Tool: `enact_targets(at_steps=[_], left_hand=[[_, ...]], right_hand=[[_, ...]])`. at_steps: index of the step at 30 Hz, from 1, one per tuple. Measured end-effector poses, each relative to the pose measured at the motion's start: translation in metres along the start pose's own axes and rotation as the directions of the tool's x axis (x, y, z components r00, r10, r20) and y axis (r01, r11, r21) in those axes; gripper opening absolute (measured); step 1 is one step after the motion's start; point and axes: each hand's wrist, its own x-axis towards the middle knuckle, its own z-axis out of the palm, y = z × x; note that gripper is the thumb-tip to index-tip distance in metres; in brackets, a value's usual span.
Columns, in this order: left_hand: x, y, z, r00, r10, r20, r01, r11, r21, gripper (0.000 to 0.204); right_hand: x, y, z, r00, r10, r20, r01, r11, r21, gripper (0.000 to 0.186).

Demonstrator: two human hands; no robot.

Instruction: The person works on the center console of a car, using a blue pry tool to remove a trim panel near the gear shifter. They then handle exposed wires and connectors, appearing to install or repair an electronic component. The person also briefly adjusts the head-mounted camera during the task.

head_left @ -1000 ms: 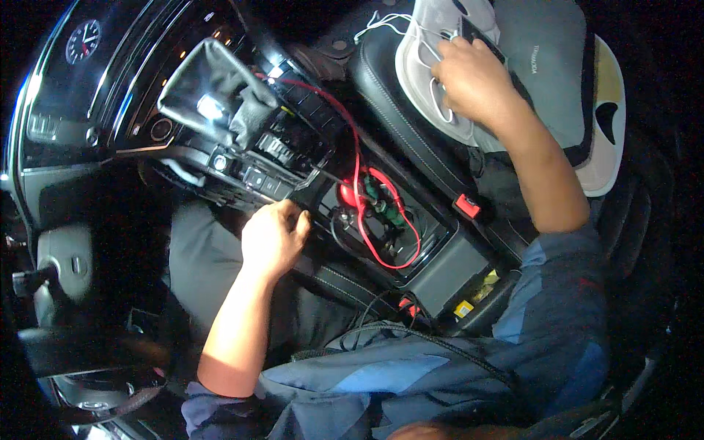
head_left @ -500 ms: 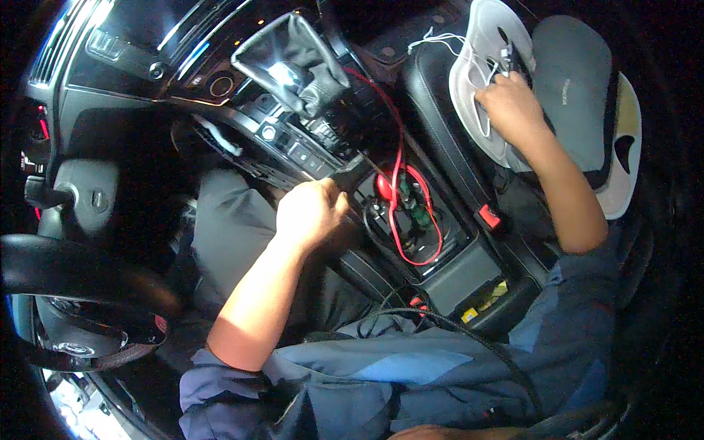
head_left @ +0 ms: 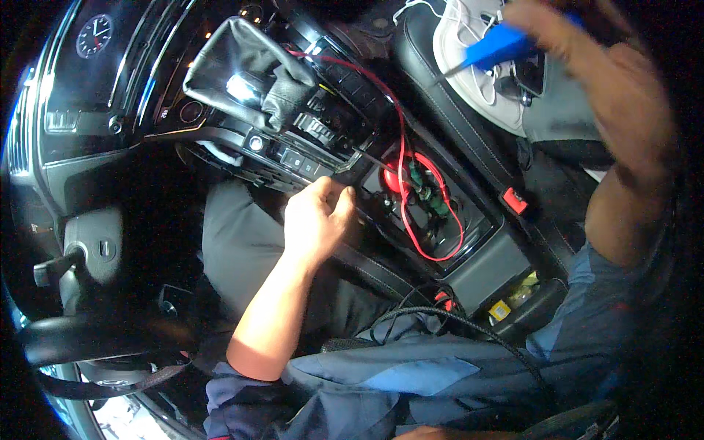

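Observation:
My left hand (head_left: 315, 224) is closed at the near-left edge of the centre console, thumb and fingers pinched on a black piece of console trim (head_left: 357, 170); the fingertips partly hide it. Raised above the passenger seat at the upper right, my right hand (head_left: 579, 55) grips a blue-handled screwdriver (head_left: 502, 48), blurred by motion. Its thin shaft points left toward the console. The loose leather gear boot (head_left: 257, 81) lies folded up around the shiny gear knob (head_left: 246, 86). A looped red cable (head_left: 403, 147) runs into the open console tray, beside a red rounded part (head_left: 392, 176) and green connectors (head_left: 433, 196).
On the passenger seat lies a pale pad (head_left: 480, 95) with white cord, beside a grey case (head_left: 561, 117). A red seat-belt buckle (head_left: 515, 199) stands beside the console. A yellow box (head_left: 499, 311) sits in the rear bin. The steering wheel (head_left: 95, 337) is at lower left.
My right hand has lifted off the pale pad with the blue-handled screwdriver and moved up and right. My left hand stays at the console trim. The whole view has shifted slightly.

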Motion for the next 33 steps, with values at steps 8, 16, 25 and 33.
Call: enact_targets(at_steps=[8,16,25,33], left_hand=[[0.01,0.001,-0.006,0.992,-0.073,0.099,0.122,0.449,-0.885,0.041],[0.021,-0.003,-0.005,0.981,-0.139,0.132,0.187,0.545,-0.817,0.039],[0.019,-0.01,0.001,0.994,-0.092,0.052,0.104,0.765,-0.635,0.027],[0.023,-0.011,0.006,0.988,-0.11,0.106,0.152,0.802,-0.577,0.022]], right_hand=[[0.009,-0.036,0.088,0.882,0.223,0.416,-0.418,0.779,0.468,0.034],[-0.009,-0.038,0.135,0.724,0.151,0.673,-0.395,0.891,0.224,0.032],[0.011,-0.033,0.113,0.874,0.145,0.464,-0.15,0.988,-0.026,0.029],[0.056,-0.016,0.13,0.95,-0.244,0.195,0.284,0.936,-0.21,0.022]])
